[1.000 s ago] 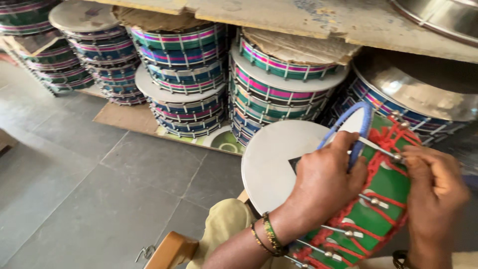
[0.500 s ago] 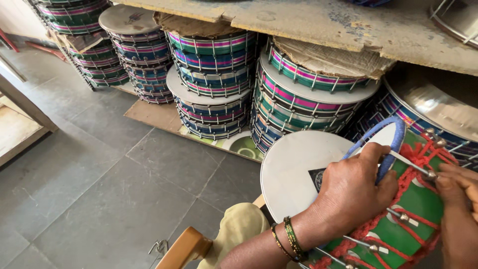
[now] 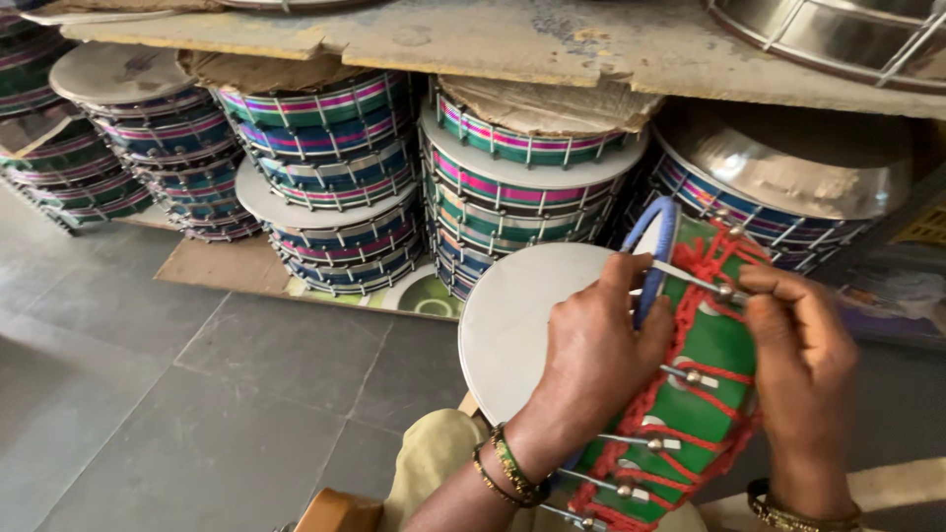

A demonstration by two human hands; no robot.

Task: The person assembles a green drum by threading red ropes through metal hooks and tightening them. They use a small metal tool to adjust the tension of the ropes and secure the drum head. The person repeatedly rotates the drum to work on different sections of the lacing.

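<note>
Green-bodied and laced with red cord, a small drum (image 3: 705, 394) is held tilted across the lap, its white head (image 3: 522, 325) turned toward the stacked drums (image 3: 335, 177). Its blue rim (image 3: 652, 246) is gripped by the left hand (image 3: 596, 360). A metal tuning rod (image 3: 705, 286) is pinched by the right hand (image 3: 803, 369).
</note>
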